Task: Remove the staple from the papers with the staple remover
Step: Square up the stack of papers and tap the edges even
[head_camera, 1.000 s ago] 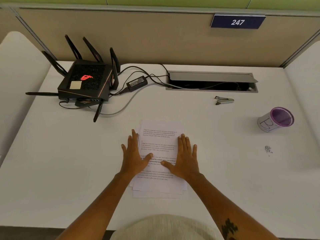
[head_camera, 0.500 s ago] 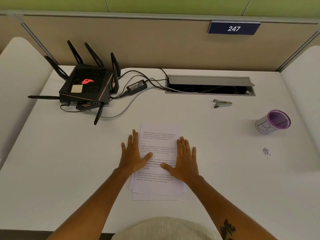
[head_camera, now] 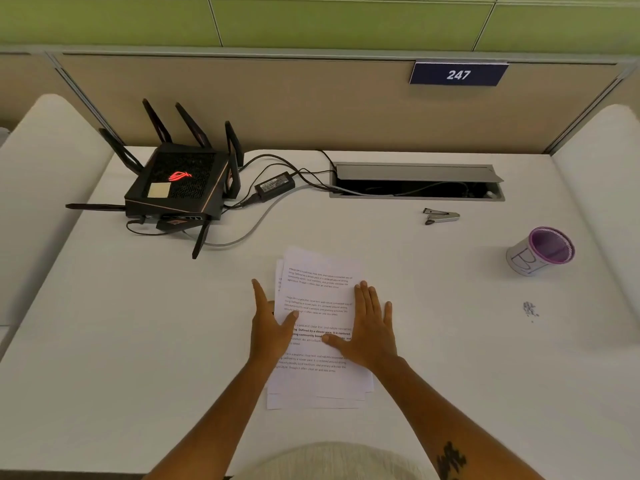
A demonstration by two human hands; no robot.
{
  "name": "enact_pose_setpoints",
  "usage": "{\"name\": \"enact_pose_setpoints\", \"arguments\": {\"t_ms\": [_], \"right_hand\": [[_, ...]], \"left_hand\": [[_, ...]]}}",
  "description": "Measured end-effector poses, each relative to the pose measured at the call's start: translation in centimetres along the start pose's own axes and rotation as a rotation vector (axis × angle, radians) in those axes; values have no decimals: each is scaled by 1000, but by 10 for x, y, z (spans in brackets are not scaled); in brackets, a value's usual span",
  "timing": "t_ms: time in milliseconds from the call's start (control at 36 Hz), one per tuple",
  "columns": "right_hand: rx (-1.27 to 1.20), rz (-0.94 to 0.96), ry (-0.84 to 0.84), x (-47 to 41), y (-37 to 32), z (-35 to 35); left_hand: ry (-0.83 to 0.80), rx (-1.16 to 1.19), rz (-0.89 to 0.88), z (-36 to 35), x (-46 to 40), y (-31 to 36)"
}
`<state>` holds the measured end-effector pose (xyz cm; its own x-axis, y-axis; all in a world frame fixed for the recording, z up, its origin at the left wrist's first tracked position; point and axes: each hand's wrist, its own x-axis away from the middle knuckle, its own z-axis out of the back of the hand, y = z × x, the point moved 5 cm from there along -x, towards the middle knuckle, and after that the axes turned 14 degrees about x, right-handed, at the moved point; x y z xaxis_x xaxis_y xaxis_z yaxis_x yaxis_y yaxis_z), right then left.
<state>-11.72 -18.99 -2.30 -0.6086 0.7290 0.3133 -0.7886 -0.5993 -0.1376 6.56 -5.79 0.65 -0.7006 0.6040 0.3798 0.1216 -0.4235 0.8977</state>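
Observation:
A small stack of printed white papers [head_camera: 317, 296] lies on the white desk in front of me, its sheets slightly fanned. My left hand [head_camera: 268, 327] stands on edge against the stack's left side, thumb resting on the top sheet. My right hand [head_camera: 372, 329] lies flat on the right part of the stack, fingers together. Neither hand holds anything. The metal staple remover [head_camera: 441, 216] lies on the desk far to the upper right, well away from both hands. I cannot make out the staple on the papers.
A black router [head_camera: 180, 183] with antennas and cables sits at the back left. An open cable hatch [head_camera: 417, 183] is at the back centre. A purple-rimmed cup [head_camera: 540, 251] stands at the right, with a small pile of loose staples [head_camera: 530, 308] below it.
My left hand has turned from lying flat on the papers to standing on edge at their left side. The right hand has stayed flat. The view has tilted slightly.

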Motion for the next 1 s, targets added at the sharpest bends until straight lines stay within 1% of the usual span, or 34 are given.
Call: {"name": "enact_pose_setpoints", "arguments": {"t_ms": [56,111,139,222,278,361,444,528,611,694,833,1000], "right_hand": [[-22,6,-3,1,-1,1],[-106,8,11,4,-1,5],[-197,-5,31,6,1,7],[-615,-122,114,14,14,17],[-846,-187,140,18,23,23],[-1081,-223,87,21,33,31],[-1262,-197,-5,24,31,36],[-1331,-192,6,29,21,40],[-1397,-215,16,36,13,43],[-1353,-240,42,41,12,50],[-1274,-236,146,40,16,79],[-1213,-160,388,37,14,133]], "left_hand": [[13,32,20,-1,5,-2],[19,70,7,0,9,-1],[16,97,-12,0,11,1],[-22,147,-63,6,14,11],[-61,162,-87,10,15,18],[-86,216,-98,18,17,28],[-101,310,-79,18,22,35],[-123,383,-29,6,28,36],[-126,392,25,-7,34,31],[-93,369,26,-11,37,32],[-38,378,-76,-3,36,59],[-28,368,-277,6,32,111]]}}
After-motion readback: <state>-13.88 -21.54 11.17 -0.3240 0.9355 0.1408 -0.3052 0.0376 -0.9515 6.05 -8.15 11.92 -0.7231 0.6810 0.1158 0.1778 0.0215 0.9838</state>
